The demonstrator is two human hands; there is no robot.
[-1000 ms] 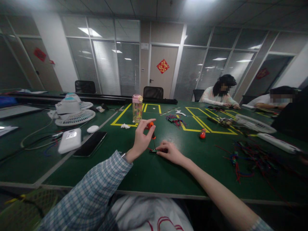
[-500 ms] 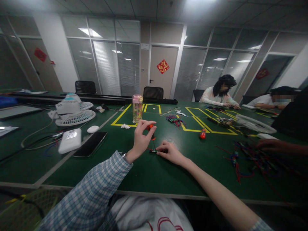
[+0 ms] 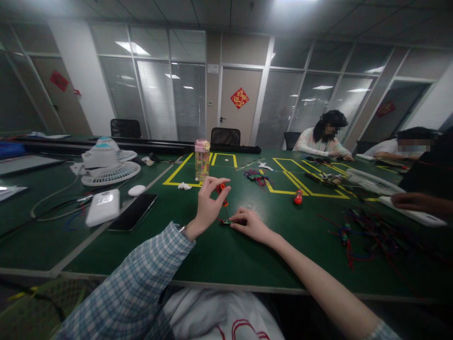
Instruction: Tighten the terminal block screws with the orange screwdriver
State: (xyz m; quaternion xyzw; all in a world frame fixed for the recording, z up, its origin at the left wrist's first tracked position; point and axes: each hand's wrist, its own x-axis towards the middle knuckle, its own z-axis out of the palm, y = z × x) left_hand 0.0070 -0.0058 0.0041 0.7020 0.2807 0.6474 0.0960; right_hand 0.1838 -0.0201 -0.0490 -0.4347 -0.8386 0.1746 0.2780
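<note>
My left hand [image 3: 209,200] grips the orange-and-black handle of a screwdriver [image 3: 225,202], thumb and fingers curled about it. The screwdriver stands nearly upright, its thin shaft pointing down at a small green circuit board [image 3: 225,222] lying on the table. With its fingertips, my right hand [image 3: 252,224] pinches the board's right end and rests against the table. A short red wire runs from the board's left side. The exact spot where the tip meets the board is too small to make out.
Wired boards [image 3: 375,231] lie to the right, and another tangle [image 3: 257,177] farther back. A red-and-black screwdriver [image 3: 298,196] is beyond my right hand. A pink-lidded bottle [image 3: 202,163] stands ahead; a phone [image 3: 132,212], white device [image 3: 103,208] and fan [image 3: 109,165] are left.
My hands, the screwdriver and the board look nearly still. At the right, another person's hand has moved off the wired boards and onto a white object, which now sits nearer.
</note>
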